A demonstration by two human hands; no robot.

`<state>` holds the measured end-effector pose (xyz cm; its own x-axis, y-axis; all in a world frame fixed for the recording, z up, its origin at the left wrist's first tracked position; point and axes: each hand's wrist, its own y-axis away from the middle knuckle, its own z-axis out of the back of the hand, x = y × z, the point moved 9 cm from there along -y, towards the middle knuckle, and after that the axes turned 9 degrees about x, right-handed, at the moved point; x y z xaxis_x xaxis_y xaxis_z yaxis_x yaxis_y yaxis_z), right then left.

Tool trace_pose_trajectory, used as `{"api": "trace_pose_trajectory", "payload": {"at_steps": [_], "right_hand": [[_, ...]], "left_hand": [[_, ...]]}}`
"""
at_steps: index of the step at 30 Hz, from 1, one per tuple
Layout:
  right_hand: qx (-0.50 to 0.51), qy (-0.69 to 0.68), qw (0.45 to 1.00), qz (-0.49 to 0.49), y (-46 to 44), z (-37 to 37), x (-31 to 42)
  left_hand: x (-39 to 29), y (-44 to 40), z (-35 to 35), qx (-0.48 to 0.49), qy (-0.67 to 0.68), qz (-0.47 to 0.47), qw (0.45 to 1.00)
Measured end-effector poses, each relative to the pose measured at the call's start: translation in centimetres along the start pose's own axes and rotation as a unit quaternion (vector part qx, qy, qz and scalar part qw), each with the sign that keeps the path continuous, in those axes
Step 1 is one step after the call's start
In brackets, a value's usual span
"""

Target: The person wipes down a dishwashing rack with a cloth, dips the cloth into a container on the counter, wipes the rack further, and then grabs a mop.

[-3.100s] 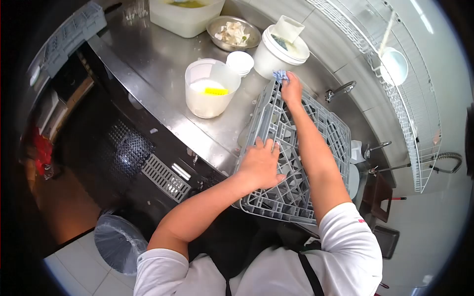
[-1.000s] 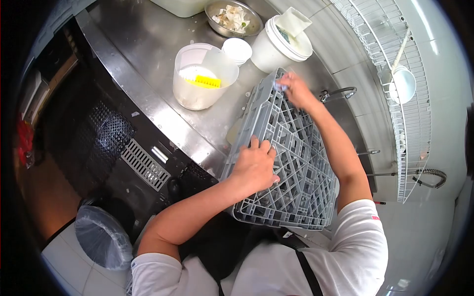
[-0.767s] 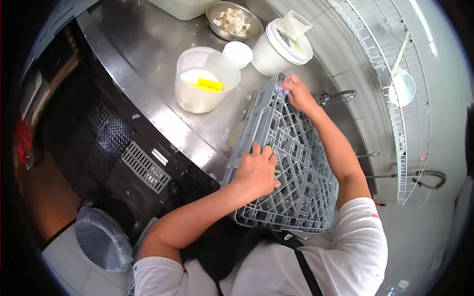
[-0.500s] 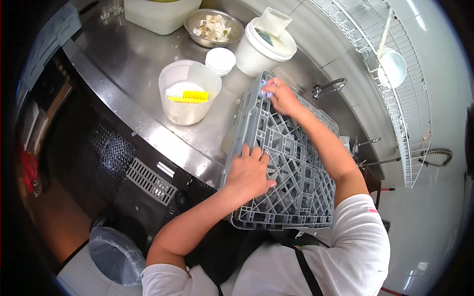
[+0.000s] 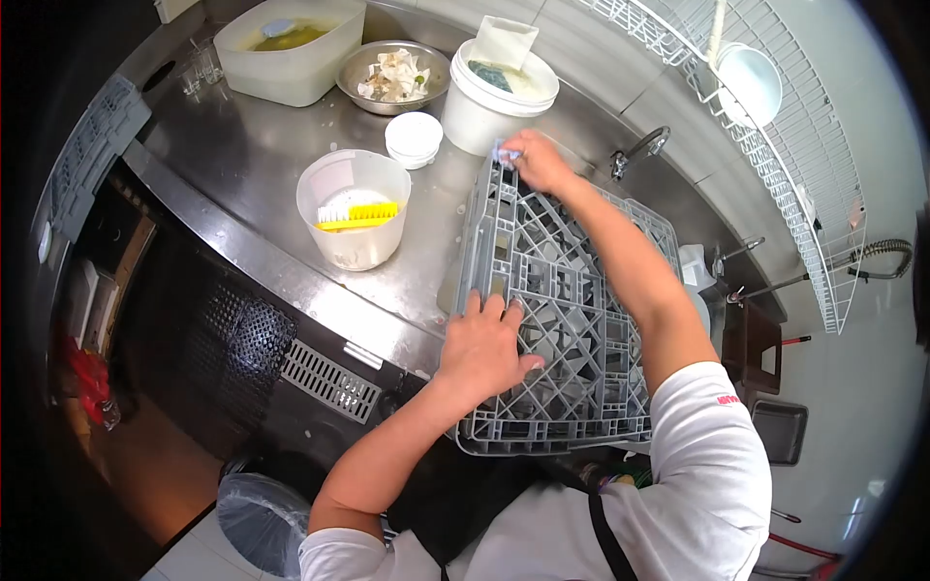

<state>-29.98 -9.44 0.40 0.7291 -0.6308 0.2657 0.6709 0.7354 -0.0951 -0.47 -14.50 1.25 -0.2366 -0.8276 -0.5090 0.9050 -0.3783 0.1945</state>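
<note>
A grey plastic dish rack [image 5: 572, 334] stands tilted at the counter's edge before me, its lattice face toward me. My left hand [image 5: 481, 351] grips its left side, fingers spread over the frame and thumb across the lattice. At the rack's far upper corner, my right hand [image 5: 539, 163] is closed around a small pale-blue cloth [image 5: 506, 155], pressed to the rim. Most of the cloth is hidden in the fingers. Left of the rack, a translucent tub [image 5: 354, 250] holds a yellow-and-white brush [image 5: 358, 216].
Behind are a white bucket [image 5: 475, 121], a small white lidded container [image 5: 414, 138], a metal bowl of scraps [image 5: 351, 77] and a large tub [image 5: 291, 82]. A faucet [image 5: 639, 150] and wire shelf [image 5: 809, 218] line the wall. Below left is a lined bin [image 5: 257, 523].
My right hand and the cloth have shifted slightly left and up along the rack's far corner. The view has turned a little; my left hand stays on the rack.
</note>
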Motion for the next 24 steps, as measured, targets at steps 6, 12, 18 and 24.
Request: {"api": "trace_pose_trajectory", "payload": {"at_steps": [6, 12, 18, 24], "right_hand": [[0.004, -0.036, 0.996, 0.076, 5.3, -0.8, 5.3], [0.043, -0.065, 0.986, 0.144, 6.9, -0.9, 6.9], [-0.004, 0.077, 0.995, -0.055, 2.0, 1.5, -2.4], [-0.153, 0.099, 0.981, -0.067, 1.4, 4.7, -0.9]], "left_hand": [[-0.2, -0.2, -0.2, 0.014, 0.011, 0.004, 1.0], [-0.4, 0.3, -0.3, 0.003, 0.007, 0.009, 1.0], [-0.5, 0.3, -0.2, -0.012, 0.003, 0.0, 1.0], [-0.7, 0.3, -0.2, -0.043, -0.002, -0.008, 0.999]]}}
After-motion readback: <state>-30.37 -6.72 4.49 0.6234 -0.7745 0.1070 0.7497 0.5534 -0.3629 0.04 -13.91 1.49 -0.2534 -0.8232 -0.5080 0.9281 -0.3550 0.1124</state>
